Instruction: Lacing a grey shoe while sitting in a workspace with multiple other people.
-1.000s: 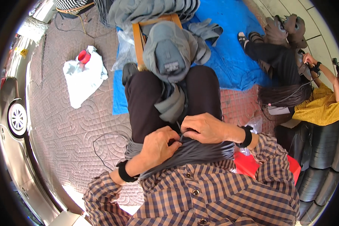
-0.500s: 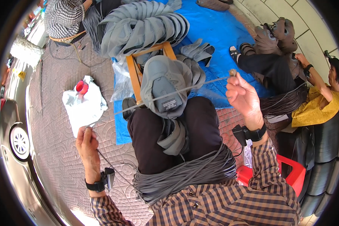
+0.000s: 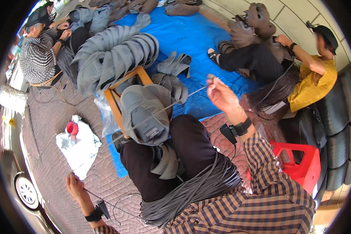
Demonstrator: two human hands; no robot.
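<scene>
A thin grey cord (image 3: 164, 109) stretches slantwise between my hands, across a grey shoe upper (image 3: 132, 104) at my knees. Its far end meets my right hand (image 3: 224, 96), raised at centre right with bent fingers closed on it and on a small brown knob (image 3: 211, 77), perhaps a tool's handle. Low at the left, my left hand (image 3: 76, 188) pinches the cord, which trails back toward my lap. A thick bundle of grey cords (image 3: 193, 189) lies over my thighs. The shoe upper leans against a wooden frame (image 3: 116, 111); another grey piece (image 3: 167, 163) rests between my knees.
Beyond the frame, a long row of grey uppers (image 3: 105, 58) lies on a blue tarp (image 3: 202, 35). A white plastic bag (image 3: 80, 150) with a red item sits on the paving. A red stool (image 3: 306, 165) stands at right; co-workers sit at far left and right.
The view has shifted, so the scene sits lower and further left, with more of the far co-workers showing. My hands still hold the cord taut, the left one now further out and lower.
</scene>
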